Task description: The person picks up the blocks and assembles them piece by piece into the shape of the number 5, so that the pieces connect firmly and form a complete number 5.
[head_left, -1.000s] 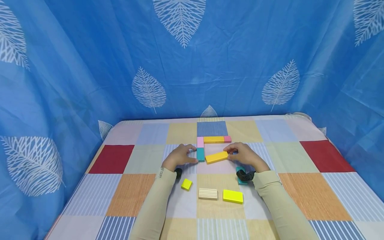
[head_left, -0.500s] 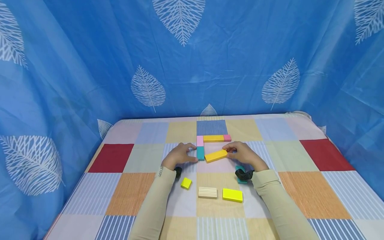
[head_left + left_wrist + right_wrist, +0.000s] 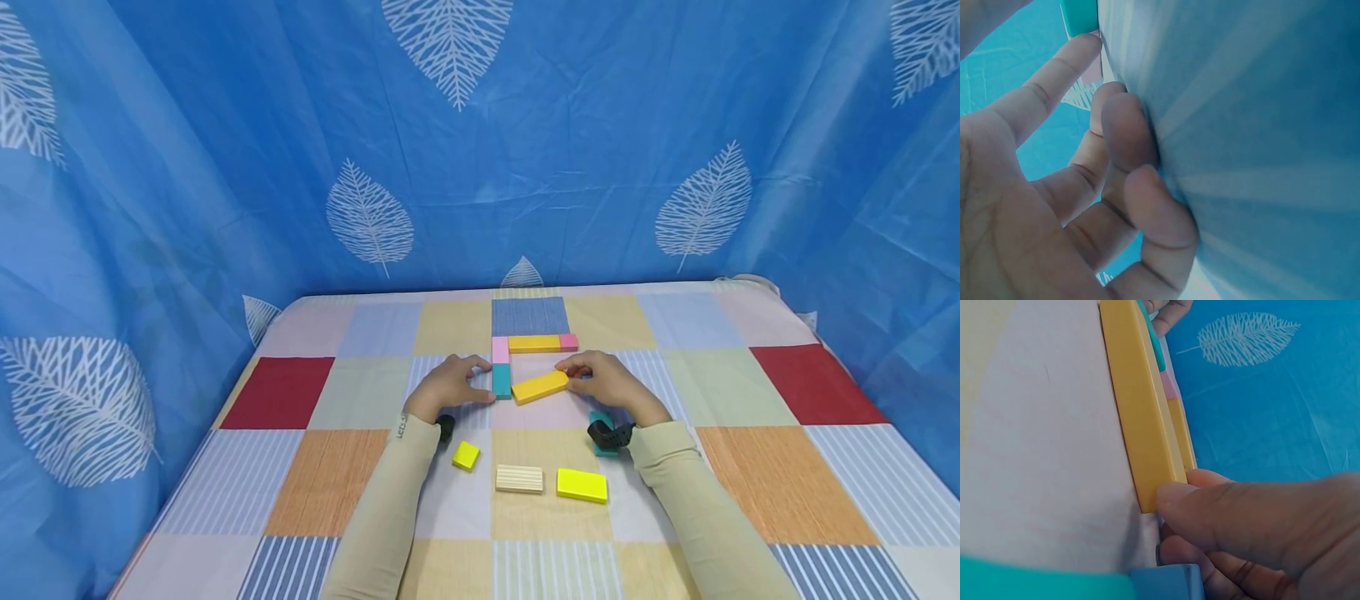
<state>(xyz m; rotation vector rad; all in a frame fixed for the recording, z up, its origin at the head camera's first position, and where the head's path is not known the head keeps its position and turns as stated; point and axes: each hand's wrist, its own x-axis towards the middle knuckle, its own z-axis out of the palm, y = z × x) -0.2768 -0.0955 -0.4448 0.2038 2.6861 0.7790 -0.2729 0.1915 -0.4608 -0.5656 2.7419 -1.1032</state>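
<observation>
My right hand (image 3: 604, 384) pinches the right end of an orange block (image 3: 538, 387) between thumb and fingers. Its left end meets the near right corner of a teal block (image 3: 501, 382), and the orange block slants across the cloth. Thumb and index finger of my left hand (image 3: 450, 387) touch the teal block's left side, spread apart; in the left wrist view the other fingers (image 3: 1157, 209) bend loosely against the cloth. Beyond the teal block lie a pink block (image 3: 500, 350), a second orange block (image 3: 534, 343) and a darker pink block (image 3: 568, 342), joined in a corner shape.
Nearer on the patchwork cloth (image 3: 442, 575) lie a small yellow block (image 3: 466, 456), a ridged wooden block (image 3: 519, 479) and a larger yellow block (image 3: 582, 485). Another teal block (image 3: 604, 452) is partly hidden under my right wrist. A blue leaf-print curtain (image 3: 525, 167) hangs behind the table.
The right hand and the orange block have barely moved; the left hand keeps its place. The whole view has shifted slightly upward.
</observation>
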